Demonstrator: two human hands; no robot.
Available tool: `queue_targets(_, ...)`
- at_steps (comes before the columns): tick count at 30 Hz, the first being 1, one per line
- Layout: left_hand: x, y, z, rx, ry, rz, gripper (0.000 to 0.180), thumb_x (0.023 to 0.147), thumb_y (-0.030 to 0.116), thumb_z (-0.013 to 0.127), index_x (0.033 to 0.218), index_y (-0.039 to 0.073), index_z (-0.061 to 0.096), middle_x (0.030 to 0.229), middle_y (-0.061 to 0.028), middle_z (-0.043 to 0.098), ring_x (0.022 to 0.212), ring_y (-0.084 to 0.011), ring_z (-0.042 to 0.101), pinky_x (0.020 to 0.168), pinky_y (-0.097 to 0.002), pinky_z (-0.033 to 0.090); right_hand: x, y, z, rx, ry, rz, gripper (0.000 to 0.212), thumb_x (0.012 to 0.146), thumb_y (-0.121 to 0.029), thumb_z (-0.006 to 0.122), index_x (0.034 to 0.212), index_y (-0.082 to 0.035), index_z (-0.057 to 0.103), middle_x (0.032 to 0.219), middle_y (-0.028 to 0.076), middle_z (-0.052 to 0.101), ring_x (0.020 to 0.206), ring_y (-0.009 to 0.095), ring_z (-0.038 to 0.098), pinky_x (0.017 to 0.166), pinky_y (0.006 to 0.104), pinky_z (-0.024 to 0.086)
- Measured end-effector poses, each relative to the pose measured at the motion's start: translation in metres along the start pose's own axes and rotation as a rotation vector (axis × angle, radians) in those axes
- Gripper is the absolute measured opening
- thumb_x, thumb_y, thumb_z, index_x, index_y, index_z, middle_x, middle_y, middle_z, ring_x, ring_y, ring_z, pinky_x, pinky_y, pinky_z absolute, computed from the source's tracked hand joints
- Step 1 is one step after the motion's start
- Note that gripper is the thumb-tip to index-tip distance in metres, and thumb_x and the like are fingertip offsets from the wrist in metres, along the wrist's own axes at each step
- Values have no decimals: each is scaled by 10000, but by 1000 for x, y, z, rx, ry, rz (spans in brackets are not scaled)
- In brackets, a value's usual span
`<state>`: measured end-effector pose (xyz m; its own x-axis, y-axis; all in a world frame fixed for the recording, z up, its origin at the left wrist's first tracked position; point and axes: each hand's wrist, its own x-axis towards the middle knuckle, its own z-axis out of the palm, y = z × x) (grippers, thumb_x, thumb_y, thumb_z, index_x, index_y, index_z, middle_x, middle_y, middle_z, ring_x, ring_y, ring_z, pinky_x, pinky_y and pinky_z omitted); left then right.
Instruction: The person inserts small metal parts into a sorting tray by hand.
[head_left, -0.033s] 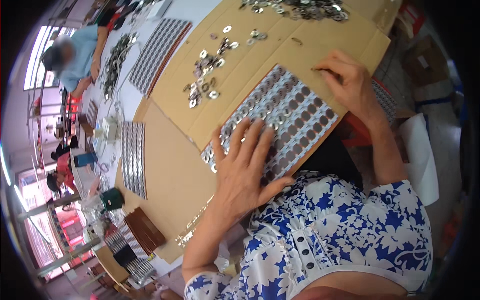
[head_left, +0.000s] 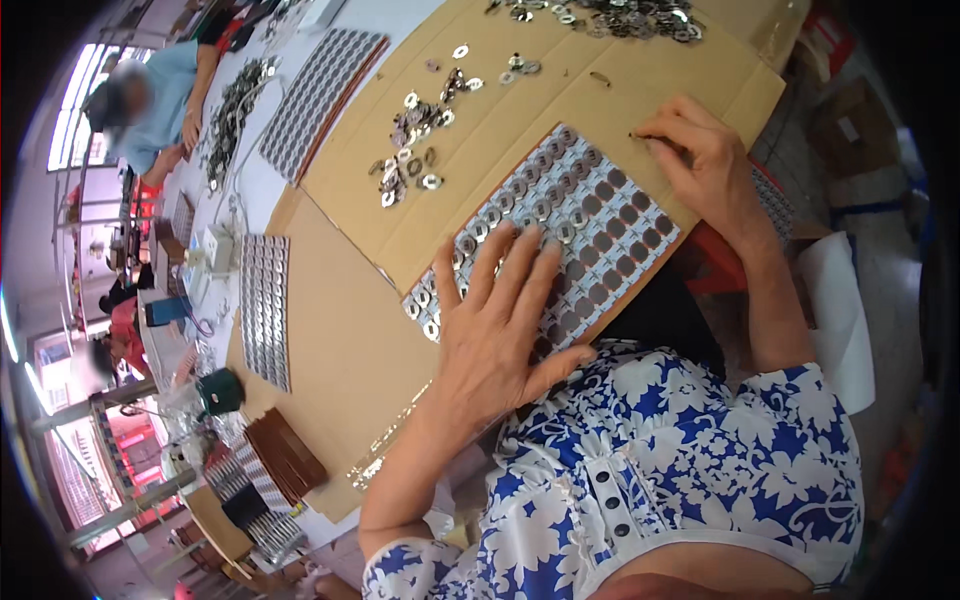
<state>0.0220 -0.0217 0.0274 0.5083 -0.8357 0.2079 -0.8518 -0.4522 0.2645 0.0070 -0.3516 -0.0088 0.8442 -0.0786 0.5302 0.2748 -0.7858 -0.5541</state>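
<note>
A tilted sheet (head_left: 640, 262) with rows of dark round spots on a pale blue-grey ground lies in front of me on cardboard. Shiny ring-shaped metal pieces (head_left: 542, 210) cover its far and left rows; bare dark spots fill the nearer right part. My left hand (head_left: 495, 330) rests on the sheet's left part, open, fingers spread over the metal pieces and hiding some. Right of the sheet's far corner, my right hand (head_left: 705, 165) is closed in a pinch above the cardboard. Something small and dark shows at its fingertips, too small to name.
Loose metal rings (head_left: 415, 130) lie scattered on the cardboard (head_left: 480, 150), with a larger heap (head_left: 640, 18) at the far edge. Two more sheets, one spotted (head_left: 320, 95) and one ring-covered (head_left: 265, 310), lie to the left. A co-worker in light blue (head_left: 165, 105) sits at far left.
My left hand has shifted slightly away from me and to the right over the sheet. My right hand keeps its pinch at nearly the same place.
</note>
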Motion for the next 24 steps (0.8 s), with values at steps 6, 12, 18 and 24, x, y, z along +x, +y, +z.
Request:
queue_targets(6, 10, -4, 30, -47, -30, 54, 973, 983, 711, 712, 1668, 44, 536, 1718, -200, 519, 1637, -441, 409, 1334, -725, 151, 7, 1, -9, -148, 4, 51, 172, 954, -52, 783, 1108, 25, 784, 1007, 163, 726, 916, 366, 768, 811, 441, 596)
queue_targets(12, 13, 4, 35, -77, -21, 52, 942, 964, 682, 746, 1652, 67, 560, 1714, -190, 525, 1625, -433, 429, 1331, -719, 172, 11, 8, -4, -34, -50, 160, 176, 943, -110, 815, 1027, 30, 750, 869, 177, 755, 820, 361, 785, 766, 456, 605)
queue_targets(18, 16, 12, 32, -111, -37, 44, 935, 939, 638, 781, 1640, 58, 565, 1705, -188, 529, 1609, -431, 442, 1323, -732, 190, 17, 2, -9, -123, -174, 287, 191, 899, -114, 815, 990, 26, 723, 855, 197, 772, 817, 360, 798, 789, 455, 627)
queue_targets(24, 17, 11, 35, -139, -31, 32, 937, 896, 605, 837, 1611, 52, 589, 1703, -179, 532, 1614, -419, 438, 1328, -736, 194, 17, 4, -18, 358, -265, 491, 102, 959, -45, 759, 1016, 39, 747, 850, 72, 771, 723, 147, 747, 616, 313, 587)
